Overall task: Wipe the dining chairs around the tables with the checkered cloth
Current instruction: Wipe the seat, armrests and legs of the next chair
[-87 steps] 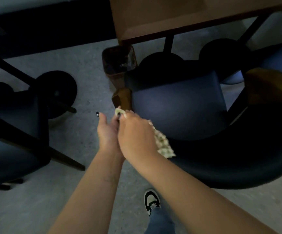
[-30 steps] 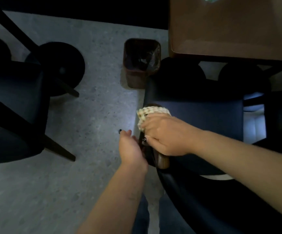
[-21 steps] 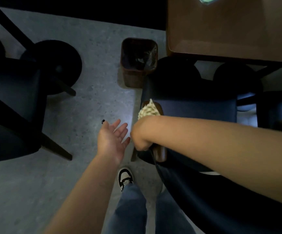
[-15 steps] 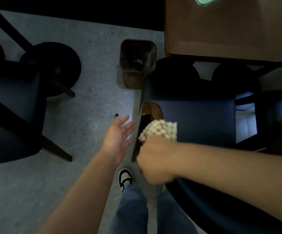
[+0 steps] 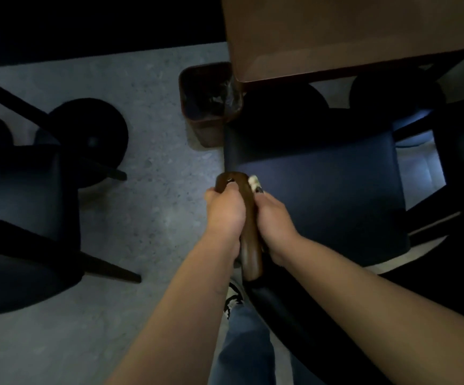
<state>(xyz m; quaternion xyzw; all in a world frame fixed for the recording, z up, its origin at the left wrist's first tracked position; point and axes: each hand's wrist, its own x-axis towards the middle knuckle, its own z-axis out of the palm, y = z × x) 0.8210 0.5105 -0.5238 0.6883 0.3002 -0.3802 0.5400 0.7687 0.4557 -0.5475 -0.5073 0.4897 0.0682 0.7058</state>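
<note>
A dark blue dining chair (image 5: 322,201) stands under the brown table (image 5: 350,31), with a brown wooden armrest (image 5: 248,226) on its left side. My left hand (image 5: 225,211) grips the armrest from the left, fingers curled over its front end. My right hand (image 5: 273,220) is pressed against the armrest's right side and holds the checkered cloth (image 5: 254,183); only a small pale tip of the cloth shows above the fingers. Both forearms reach in from the bottom of the view.
A brown waste bin (image 5: 210,102) with a plastic liner stands on the grey floor by the table corner. Another dark chair (image 5: 22,207) sits at the left, with round black table bases (image 5: 89,134) behind it. My jeans and a sneaker (image 5: 233,298) show below.
My left hand, open in the air half a second ago, now grips the armrest. My right hand moved the cloth from above the armrest down to its right side, hiding most of it.
</note>
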